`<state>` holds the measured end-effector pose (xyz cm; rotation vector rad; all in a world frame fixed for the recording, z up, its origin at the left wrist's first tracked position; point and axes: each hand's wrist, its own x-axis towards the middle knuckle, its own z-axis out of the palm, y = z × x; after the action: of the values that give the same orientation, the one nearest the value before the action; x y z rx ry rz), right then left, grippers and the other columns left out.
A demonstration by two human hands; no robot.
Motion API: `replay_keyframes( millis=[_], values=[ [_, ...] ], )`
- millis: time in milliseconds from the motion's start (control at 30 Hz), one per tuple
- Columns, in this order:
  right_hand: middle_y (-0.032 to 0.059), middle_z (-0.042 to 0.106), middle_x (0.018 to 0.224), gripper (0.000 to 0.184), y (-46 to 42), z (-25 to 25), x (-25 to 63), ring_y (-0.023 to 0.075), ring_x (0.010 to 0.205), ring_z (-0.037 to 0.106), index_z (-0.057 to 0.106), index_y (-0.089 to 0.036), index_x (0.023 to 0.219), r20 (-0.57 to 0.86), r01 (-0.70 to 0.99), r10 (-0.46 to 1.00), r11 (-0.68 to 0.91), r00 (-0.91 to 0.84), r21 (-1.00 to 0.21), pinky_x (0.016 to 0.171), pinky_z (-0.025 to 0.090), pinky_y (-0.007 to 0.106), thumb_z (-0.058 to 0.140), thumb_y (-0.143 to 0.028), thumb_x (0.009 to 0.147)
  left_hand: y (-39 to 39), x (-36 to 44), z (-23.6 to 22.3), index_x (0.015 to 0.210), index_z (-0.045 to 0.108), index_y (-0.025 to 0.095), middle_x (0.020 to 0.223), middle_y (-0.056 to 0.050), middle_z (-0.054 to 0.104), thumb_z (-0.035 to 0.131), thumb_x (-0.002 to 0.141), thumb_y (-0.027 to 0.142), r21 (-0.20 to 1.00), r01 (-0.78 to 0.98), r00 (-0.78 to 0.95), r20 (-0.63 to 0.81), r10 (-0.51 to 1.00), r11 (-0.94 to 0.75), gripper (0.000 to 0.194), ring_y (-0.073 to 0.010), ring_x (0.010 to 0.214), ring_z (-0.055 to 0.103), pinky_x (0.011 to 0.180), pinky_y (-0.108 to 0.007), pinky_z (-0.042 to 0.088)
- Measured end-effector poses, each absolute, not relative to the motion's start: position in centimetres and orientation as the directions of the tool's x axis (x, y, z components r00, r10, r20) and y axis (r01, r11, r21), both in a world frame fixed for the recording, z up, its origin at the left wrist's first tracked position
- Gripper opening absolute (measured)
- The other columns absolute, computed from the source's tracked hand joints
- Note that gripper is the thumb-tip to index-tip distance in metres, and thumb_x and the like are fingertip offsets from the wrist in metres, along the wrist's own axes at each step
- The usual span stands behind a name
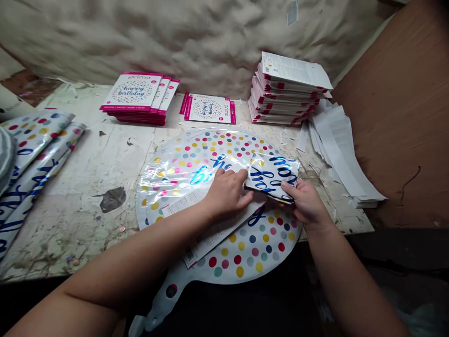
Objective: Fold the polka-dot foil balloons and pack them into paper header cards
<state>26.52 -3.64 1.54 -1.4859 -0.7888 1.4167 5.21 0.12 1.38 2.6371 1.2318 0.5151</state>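
My right hand point(308, 199) pinches a folded foil balloon point(270, 180) by its right edge, the thumb on top; blue lettering shows on its silvery white face. Close to the balloon's left edge, my left hand point(226, 192) is closed over the upper end of a white printed paper packet point(206, 238). What lies right under its fingers is hidden. Packet and hands are above a large flat round foil balloon point(245, 252) with coloured dots and blue script. Its tail with a dark round spot point(171, 290) hangs over the table's front edge.
At the back stand a stack of pink-and-white "happy birthday" packets point(135, 93), a couple more packets point(209, 108) and a tall stack of packets point(287, 93). White paper strips point(345, 150) lie at right beside a brown board point(396, 112). More dotted foil balloons point(35, 164) lie left.
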Motion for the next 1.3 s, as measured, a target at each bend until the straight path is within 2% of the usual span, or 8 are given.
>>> replay_keyframes(
  millis=[167,333,467,700,800,933,1167,1300],
  values=[
    [0.0051,0.069,0.083,0.036,-4.9,1.4,24.8,0.0177,0.057,0.061,0.055,-0.021,0.091,-0.342,-0.176,0.917,-0.309,0.206,-0.935,0.04,0.047,0.028,0.071,-0.04,0.065,0.2,5.3,1.5,0.101,0.047,0.015,0.075,-0.006,0.062,0.044,0.079,0.036,0.363,0.685,0.567,0.279,0.775,-0.631,0.03,-0.0249,0.077,0.057,0.077,-0.041,0.035],
    [0.0074,0.069,0.089,0.035,-5.7,1.1,24.4,0.0185,0.059,0.061,0.055,-0.022,0.093,-0.366,-0.174,0.907,-0.334,0.207,-0.926,0.041,0.047,0.029,0.068,-0.042,0.068,0.5,5.2,1.3,0.108,0.047,0.015,0.078,-0.006,0.063,0.051,0.072,0.032,0.364,0.707,0.547,0.263,0.795,-0.607,0.04,-0.0259,0.08,0.057,0.078,-0.041,0.035],
    [0.0072,0.069,0.092,0.033,-6.2,0.7,24.7,0.0231,0.075,0.065,0.056,-0.023,0.095,-0.326,-0.173,0.917,-0.291,0.228,-0.941,0.055,0.054,0.035,0.068,-0.039,0.069,0.5,5.3,1.1,0.107,0.05,0.015,0.077,-0.006,0.064,0.05,0.074,0.029,0.346,0.715,0.544,0.271,0.794,-0.607,0.035,-0.0252,0.078,0.057,0.076,-0.04,0.033],
    [0.004,0.07,0.085,0.027,-4.8,0.0,27.6,0.0221,0.08,0.065,0.061,-0.022,0.086,-0.244,-0.089,0.934,-0.228,0.259,-0.97,0.074,0.053,0.038,0.072,-0.037,0.066,1.3,4.2,1.9,0.105,0.054,0.017,0.083,-0.006,0.063,0.043,0.084,0.037,0.363,0.513,0.758,0.233,0.609,-0.778,0.031,-0.0224,0.081,0.055,0.077,-0.037,0.033],
    [0.0029,0.069,0.081,0.023,-4.1,0.6,28.8,0.0194,0.074,0.064,0.062,-0.021,0.08,-0.173,0.088,0.95,-0.201,0.26,-0.976,0.07,0.052,0.033,0.072,-0.038,0.068,1.9,3.6,2.2,0.082,0.058,0.017,0.078,-0.006,0.061,0.036,0.086,0.031,0.343,0.451,0.807,0.238,0.541,-0.824,0.027,-0.021,0.078,0.053,0.075,-0.037,0.032],
    [0.003,0.068,0.078,0.022,-3.9,1.8,29.6,0.0175,0.069,0.061,0.065,-0.018,0.079,-0.19,0.299,0.982,-0.185,0.015,-0.936,0.062,0.048,0.028,0.069,-0.038,0.071,1.8,3.5,2.3,0.077,0.059,0.018,0.077,-0.006,0.06,0.037,0.079,0.024,0.286,0.397,0.833,0.287,0.473,-0.872,0.023,-0.0209,0.077,0.05,0.075,-0.039,0.03],
    [0.0013,0.066,0.072,0.026,-2.4,3.0,29.0,0.014,0.062,0.059,0.063,-0.016,0.078,-0.411,0.231,0.865,-0.354,-0.287,-0.906,0.057,0.046,0.025,0.071,-0.039,0.069,0.7,3.9,2.9,0.078,0.055,0.019,0.079,-0.007,0.057,0.038,0.079,0.03,0.156,0.305,0.894,0.293,0.339,-0.939,0.021,-0.0225,0.08,0.047,0.08,-0.042,0.03],
    [-0.0013,0.06,0.07,0.025,-1.8,3.2,27.3,0.0113,0.06,0.053,0.059,-0.019,0.079,-0.26,0.229,0.953,-0.221,-0.156,-0.948,0.054,0.043,0.022,0.062,-0.043,0.077,0.6,3.8,2.9,0.08,0.053,0.019,0.083,-0.007,0.056,0.039,0.079,0.029,0.133,0.358,0.884,0.271,0.381,-0.924,0.017,-0.0236,0.082,0.046,0.081,-0.043,0.03]
  ],
)
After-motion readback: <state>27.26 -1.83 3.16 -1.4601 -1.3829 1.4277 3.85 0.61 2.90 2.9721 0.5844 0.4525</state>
